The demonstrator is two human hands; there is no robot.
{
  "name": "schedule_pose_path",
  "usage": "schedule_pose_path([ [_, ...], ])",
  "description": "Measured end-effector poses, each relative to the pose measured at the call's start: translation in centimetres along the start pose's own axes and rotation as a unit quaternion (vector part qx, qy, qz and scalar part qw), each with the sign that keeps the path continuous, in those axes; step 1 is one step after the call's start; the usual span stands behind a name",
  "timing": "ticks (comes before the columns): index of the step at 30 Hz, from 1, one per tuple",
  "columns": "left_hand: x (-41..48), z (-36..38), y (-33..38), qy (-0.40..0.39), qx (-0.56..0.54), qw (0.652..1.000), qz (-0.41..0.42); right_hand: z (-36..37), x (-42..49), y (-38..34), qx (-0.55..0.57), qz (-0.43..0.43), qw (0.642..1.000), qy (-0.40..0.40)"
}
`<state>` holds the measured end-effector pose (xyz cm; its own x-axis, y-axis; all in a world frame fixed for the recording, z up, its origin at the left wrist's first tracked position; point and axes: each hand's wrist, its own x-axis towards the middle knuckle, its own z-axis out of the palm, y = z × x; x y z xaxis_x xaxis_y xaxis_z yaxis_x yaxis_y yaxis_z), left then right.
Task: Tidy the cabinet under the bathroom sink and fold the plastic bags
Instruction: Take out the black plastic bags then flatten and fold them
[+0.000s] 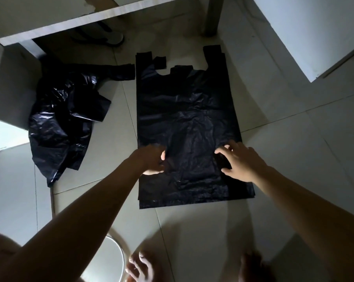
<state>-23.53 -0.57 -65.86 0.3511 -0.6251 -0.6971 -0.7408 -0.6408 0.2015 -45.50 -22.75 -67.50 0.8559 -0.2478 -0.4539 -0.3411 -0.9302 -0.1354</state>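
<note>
A black plastic bag (188, 123) lies spread flat on the tiled floor, handles pointing away from me. My left hand (151, 159) rests on its lower left part, fingers bent and pinching a fold of the plastic. My right hand (241, 161) presses on the lower right edge, thumb and fingers curled around a fold of the bag. A second black bag (64, 123) lies crumpled on the floor to the left, one handle stretched toward the flat bag.
The open cabinet's shelf edge (86, 19) runs across the top left, with a slipper (109, 37) under it. A white door panel (314, 31) stands at the upper right. A round stool (111, 259) and my feet are at the bottom.
</note>
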Motion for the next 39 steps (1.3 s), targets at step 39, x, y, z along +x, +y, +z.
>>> schedule_pose_path([
  [39, 22.0, -19.2, -7.8, 0.346, -0.368, 0.816, -0.282, 0.3, 18.0, -1.0, 0.031, 0.118, 0.967, 0.224],
])
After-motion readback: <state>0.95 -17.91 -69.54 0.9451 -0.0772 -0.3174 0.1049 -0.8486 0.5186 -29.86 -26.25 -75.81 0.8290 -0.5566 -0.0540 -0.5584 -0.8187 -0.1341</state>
